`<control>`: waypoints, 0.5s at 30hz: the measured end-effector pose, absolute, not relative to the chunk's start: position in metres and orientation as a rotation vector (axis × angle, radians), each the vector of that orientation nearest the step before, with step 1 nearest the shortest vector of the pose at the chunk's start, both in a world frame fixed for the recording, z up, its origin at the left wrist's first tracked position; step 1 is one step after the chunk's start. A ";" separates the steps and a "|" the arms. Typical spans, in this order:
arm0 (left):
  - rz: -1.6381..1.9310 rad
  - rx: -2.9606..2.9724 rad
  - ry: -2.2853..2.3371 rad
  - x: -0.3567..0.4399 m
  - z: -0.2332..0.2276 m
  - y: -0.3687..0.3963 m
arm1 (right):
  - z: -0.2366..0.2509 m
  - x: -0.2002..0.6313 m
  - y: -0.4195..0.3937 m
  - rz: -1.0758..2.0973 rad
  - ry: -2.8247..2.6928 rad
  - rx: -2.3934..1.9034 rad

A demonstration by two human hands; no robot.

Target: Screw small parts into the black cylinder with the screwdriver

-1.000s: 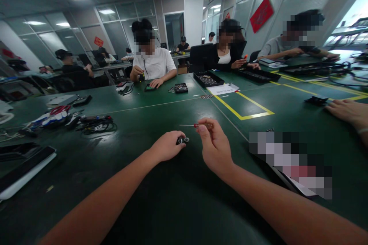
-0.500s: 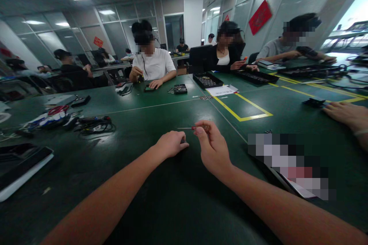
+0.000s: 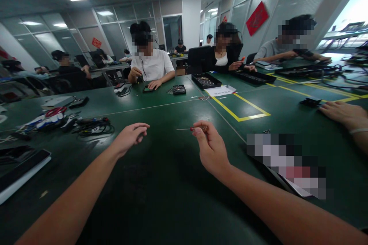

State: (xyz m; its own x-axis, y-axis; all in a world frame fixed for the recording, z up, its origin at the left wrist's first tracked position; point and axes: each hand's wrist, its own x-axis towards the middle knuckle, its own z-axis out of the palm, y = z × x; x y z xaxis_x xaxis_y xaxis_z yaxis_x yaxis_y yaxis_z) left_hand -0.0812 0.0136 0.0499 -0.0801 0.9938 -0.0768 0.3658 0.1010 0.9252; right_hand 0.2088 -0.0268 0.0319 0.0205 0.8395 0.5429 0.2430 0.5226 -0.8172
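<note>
My right hand (image 3: 213, 147) is closed around the amber handle of a small screwdriver (image 3: 185, 129). Its thin shaft points left, level above the green table. Off to the left, my left hand (image 3: 130, 138) hovers over the table, with its index finger reaching forward and the other fingers curled. A small dark patch shows between its thumb and fingers, too small to name. The two hands are well apart, and the screwdriver tip touches nothing I can see.
Coiled black cables (image 3: 94, 126) and tools lie at left, near a dark flat device (image 3: 23, 168). A blurred-out sheet (image 3: 287, 166) lies right of my right hand. A co-worker's hand (image 3: 342, 113) rests at far right. Black trays (image 3: 205, 81) stand across the table.
My left hand has pulled back to the left, away from the screwdriver tip, and its index finger has straightened. My right hand with the screwdriver has stayed nearly in place.
</note>
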 end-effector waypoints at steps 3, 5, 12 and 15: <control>1.229 1.053 1.525 -0.113 0.058 -0.003 | 0.030 0.209 -0.026 0.618 -1.514 -0.974; 1.368 0.839 1.489 -0.132 0.063 -0.017 | 0.030 0.209 -0.025 0.631 -1.512 -0.981; 1.612 0.571 1.585 -0.184 0.085 -0.065 | 0.029 0.208 -0.023 0.633 -1.528 -0.989; 1.726 0.534 1.678 -0.203 0.091 -0.085 | 0.027 0.208 -0.021 0.636 -1.528 -0.978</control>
State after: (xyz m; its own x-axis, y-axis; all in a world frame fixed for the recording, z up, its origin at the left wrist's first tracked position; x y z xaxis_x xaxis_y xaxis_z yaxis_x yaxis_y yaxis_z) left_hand -0.2025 -0.0854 0.0906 -0.6965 0.7003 -0.1564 -0.1759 0.0446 0.9834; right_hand 0.2078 -0.0215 0.0275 0.0041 0.8542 0.5199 0.2332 0.5048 -0.8311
